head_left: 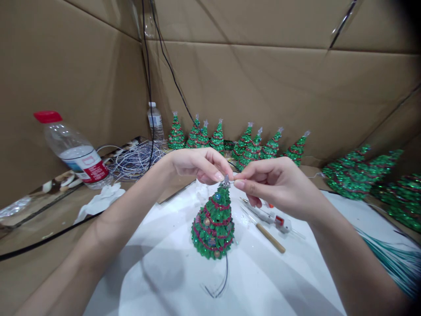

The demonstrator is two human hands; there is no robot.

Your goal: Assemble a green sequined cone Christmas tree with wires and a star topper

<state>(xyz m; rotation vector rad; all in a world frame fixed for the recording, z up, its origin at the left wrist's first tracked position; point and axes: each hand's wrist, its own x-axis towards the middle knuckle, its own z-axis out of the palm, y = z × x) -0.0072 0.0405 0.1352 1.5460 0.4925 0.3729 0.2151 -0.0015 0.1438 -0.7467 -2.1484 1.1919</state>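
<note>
A small green Christmas tree (213, 228) with red garland and little coloured balls stands upright on the white work surface, dark wires (226, 274) trailing from its base. On its tip sits a clear star (226, 181). My left hand (202, 164) is closed in a pinch just behind and left of the star. From the right, my right hand (272, 182) pinches thumb against forefinger right beside it. Something thin and pale seems to run between the fingertips, too small to name. Whether either hand grips the star itself is hidden by the fingers.
A wooden-handled pick (271, 238) and a white tool with a red switch (279, 220) lie right of the tree. Several finished trees (251, 149) line the back. Bottles (82, 156), tangled white wire (133, 162) and tissue (100, 201) are left; green wires (394, 259) right.
</note>
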